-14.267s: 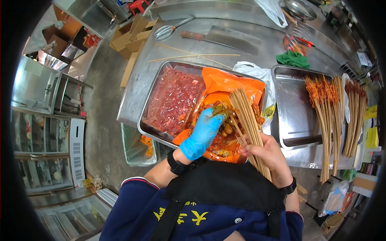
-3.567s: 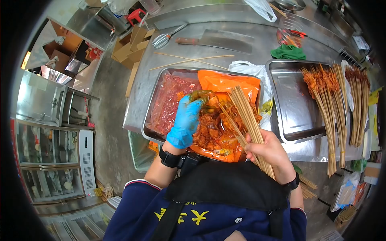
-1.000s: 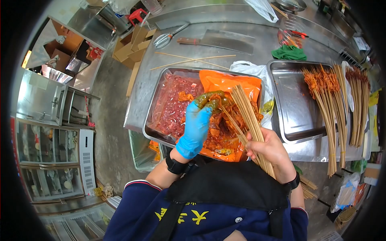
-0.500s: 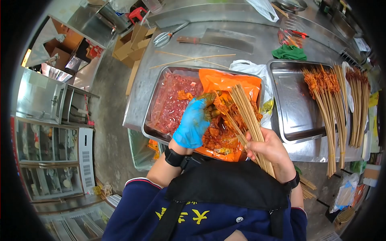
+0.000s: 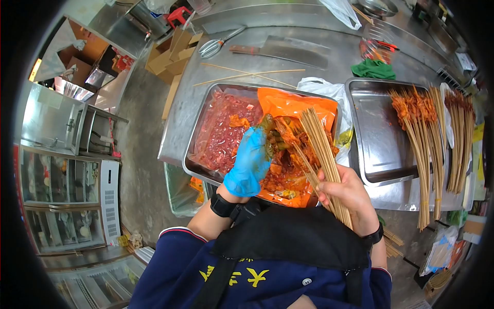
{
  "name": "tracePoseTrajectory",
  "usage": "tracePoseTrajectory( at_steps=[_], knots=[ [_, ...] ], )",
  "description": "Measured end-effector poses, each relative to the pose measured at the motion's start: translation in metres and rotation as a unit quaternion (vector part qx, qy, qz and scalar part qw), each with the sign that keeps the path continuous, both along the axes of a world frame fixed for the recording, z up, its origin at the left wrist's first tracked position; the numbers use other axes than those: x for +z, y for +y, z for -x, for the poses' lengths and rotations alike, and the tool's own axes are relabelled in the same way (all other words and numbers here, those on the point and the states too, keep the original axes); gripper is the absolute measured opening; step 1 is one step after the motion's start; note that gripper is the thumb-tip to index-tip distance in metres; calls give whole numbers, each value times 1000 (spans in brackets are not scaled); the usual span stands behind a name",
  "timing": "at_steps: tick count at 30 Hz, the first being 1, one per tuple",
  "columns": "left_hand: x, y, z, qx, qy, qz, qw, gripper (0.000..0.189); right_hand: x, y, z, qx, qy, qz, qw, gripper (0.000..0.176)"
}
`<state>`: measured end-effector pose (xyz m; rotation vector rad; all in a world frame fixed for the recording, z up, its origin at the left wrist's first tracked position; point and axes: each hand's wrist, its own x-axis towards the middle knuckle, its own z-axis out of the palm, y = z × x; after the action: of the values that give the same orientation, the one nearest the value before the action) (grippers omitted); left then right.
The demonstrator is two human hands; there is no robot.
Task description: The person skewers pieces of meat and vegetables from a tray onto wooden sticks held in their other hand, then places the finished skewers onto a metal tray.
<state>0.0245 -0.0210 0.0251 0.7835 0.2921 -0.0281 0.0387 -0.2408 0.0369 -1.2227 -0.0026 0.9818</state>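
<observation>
Lying in the orange bag [image 5: 298,103], the marinated meat [image 5: 280,177] is right under your two hands. Your gloved left hand [image 5: 248,162] reaches over it, its sauce-stained fingers bent and slightly parted beside the meat-covered tip of a thin skewer [image 5: 305,164]; you hide too much of the fingertips to tell whether they pinch a piece. Your bare right hand [image 5: 349,194] is closed around the lower part of a thick skewer bundle [image 5: 320,147], thumb laid across it, fingers curled beneath. That thin skewer slants out from the same grip, just left of your bundle. The bag sits in a metal tray [image 5: 203,176], next to red meat [image 5: 221,136] in clear plastic, with one orange scrap [image 5: 237,121] on top. To your right, loaded skewers [image 5: 418,118] lean on a second tray [image 5: 378,139]. Beyond, on the counter, you have scissors [image 5: 213,47], a cleaver [image 5: 293,51] and a green cloth [image 5: 373,69].
</observation>
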Motion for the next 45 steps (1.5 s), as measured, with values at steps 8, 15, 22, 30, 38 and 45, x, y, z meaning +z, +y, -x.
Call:
tracePoseTrajectory(
  at_steps=[8, 15, 22, 30, 38, 45],
  knots=[
    [2, -23, 1, 121, -75, -280, 950, 22, 3, 0, 2, -6, -2, -2, 1000, 14],
    [-2, -40, 12, 38, -53, -266, 962, 22, -1, 2, -1, -13, -6, 9, 1000, 14],
    [-14, -41, 11, 4, -47, -224, 973, 22, 3, 5, 4, -47, -20, 43, 998, 14],
    [-29, -30, -9, -41, -71, -303, 949, 32, 28, 0, 5, 40, -8, 39, 998, 19],
    [-5, 21, -4, 45, -19, -347, 937, 38, 17, -2, 2, -59, 7, -63, 996, 19],
    [1, 11, 13, -81, 25, -220, 972, 26, 5, 5, 3, 4, -22, -16, 1000, 25]
  ],
)
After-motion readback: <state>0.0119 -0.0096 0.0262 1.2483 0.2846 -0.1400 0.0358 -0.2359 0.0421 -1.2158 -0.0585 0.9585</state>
